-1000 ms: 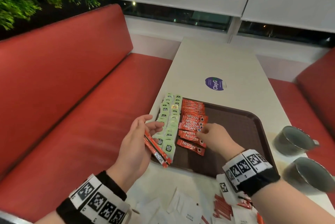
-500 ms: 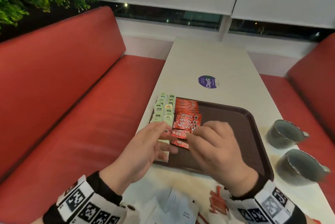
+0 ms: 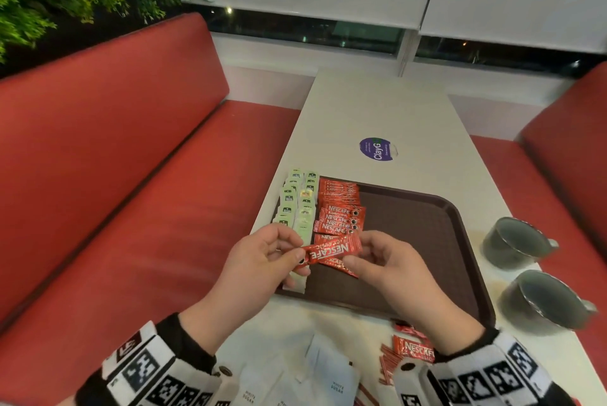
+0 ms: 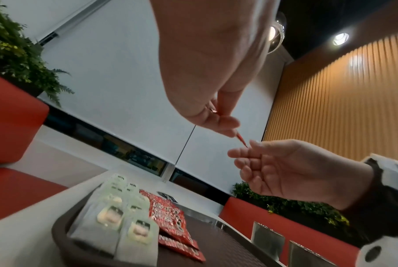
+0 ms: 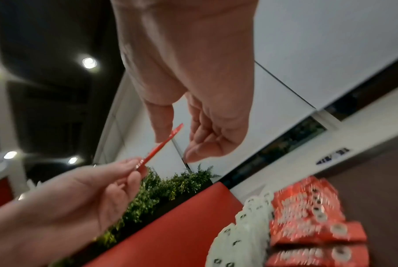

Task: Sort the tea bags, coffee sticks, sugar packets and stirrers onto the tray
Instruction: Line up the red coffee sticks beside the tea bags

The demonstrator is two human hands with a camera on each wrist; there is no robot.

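Note:
A red Nescafe coffee stick hangs over the near left part of the brown tray. My left hand pinches its left end between thumb and fingers. My right hand is at its right end; in the right wrist view the tip sits in the gap between thumb and loosely bent fingers, with no firm pinch visible. On the tray, pale green tea bags fill the left edge in two columns. A column of coffee sticks lies beside them.
White sugar packets, another coffee stick and thin red sticks lie on the table near me. Two grey cups stand right of the tray. A purple sticker is beyond it, and red benches flank the table.
A second ago my right hand was at the sticks on the tray while my left held sticks aside. The hands then met, and now one stick spans between them.

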